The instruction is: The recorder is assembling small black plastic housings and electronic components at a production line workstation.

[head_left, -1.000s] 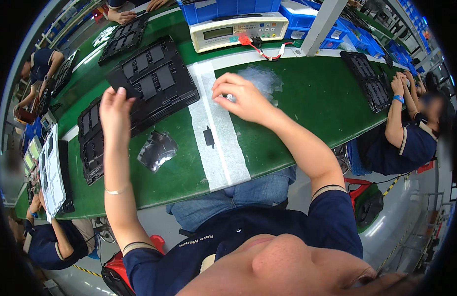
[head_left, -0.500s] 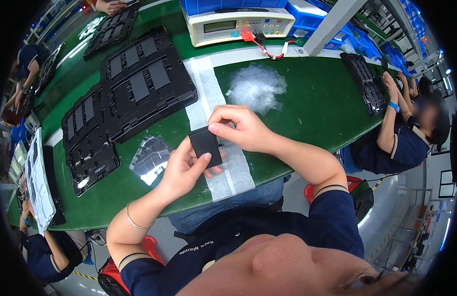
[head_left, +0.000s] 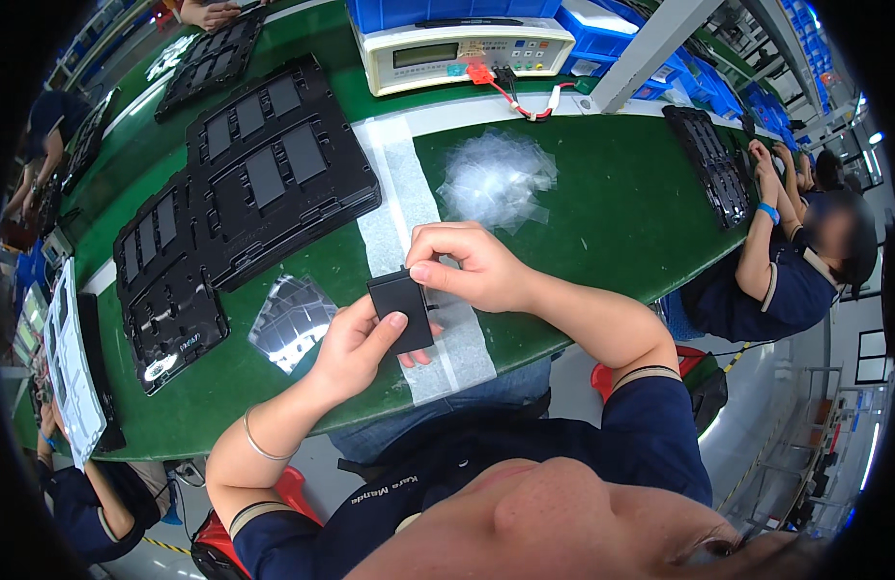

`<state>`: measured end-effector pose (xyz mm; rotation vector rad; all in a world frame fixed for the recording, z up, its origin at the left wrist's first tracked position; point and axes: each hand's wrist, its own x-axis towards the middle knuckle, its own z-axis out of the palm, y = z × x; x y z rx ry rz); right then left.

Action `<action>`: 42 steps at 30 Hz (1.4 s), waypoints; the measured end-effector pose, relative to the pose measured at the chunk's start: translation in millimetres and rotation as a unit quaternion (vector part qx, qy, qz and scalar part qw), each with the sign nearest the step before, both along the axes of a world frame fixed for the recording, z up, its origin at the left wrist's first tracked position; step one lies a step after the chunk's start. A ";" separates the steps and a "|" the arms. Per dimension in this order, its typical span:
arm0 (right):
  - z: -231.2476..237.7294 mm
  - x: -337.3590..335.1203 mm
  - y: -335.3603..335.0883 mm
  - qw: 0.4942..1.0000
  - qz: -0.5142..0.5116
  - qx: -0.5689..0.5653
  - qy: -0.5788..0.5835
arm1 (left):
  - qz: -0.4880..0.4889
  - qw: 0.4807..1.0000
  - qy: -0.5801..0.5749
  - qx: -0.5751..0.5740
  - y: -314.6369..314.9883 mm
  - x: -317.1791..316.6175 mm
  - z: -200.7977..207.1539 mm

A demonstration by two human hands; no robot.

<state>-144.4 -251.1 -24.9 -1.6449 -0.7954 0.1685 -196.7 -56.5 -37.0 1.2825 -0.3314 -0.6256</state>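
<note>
A flat black rectangular pack (head_left: 415, 327) is held over the near edge of the green table. My left hand (head_left: 353, 350) grips it from the left, thumb flat on its upper face and fingers underneath. At the pack's upper right corner, the thumb and bent index finger of my right hand (head_left: 475, 269) pinch its edge. Whether they hold a thin film there is too small to tell. Below my hands runs a whitish strip (head_left: 389, 198) across the table. A loose heap of clear plastic film pieces (head_left: 498, 179) lies beyond my right hand.
Black moulded trays (head_left: 303, 215) with dark flat pieces in their slots fill the left. Shiny clear sheets (head_left: 291, 324) lie near my left hand. A bench meter (head_left: 394, 79) with red and black leads stands at the back. Other people work at both sides; another black tray (head_left: 708, 164) lies right.
Both hands and the pack sit slightly lower in the picture. My right fingers still pinch the pack's upper corner. The view has shifted a little.
</note>
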 end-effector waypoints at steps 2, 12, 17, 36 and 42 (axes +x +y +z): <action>1.1 0.0 0.4 1.000 0.007 0.004 0.007 | -0.008 1.000 0.001 -0.006 0.6 -0.3 0.6; 2.5 -3.3 0.2 1.000 0.031 -0.005 -0.003 | -0.005 1.000 -0.004 0.001 1.3 -3.8 2.6; -4.9 -2.2 -1.0 0.991 0.077 0.044 0.102 | -0.043 0.998 0.020 -0.036 3.4 -1.2 5.6; -11.5 -2.2 5.5 0.914 0.230 0.172 0.286 | -0.135 0.984 0.038 -0.109 5.6 -3.0 0.3; -16.0 -6.7 12.6 0.898 0.206 0.226 0.315 | -0.100 0.986 0.065 -0.114 4.2 0.0 3.2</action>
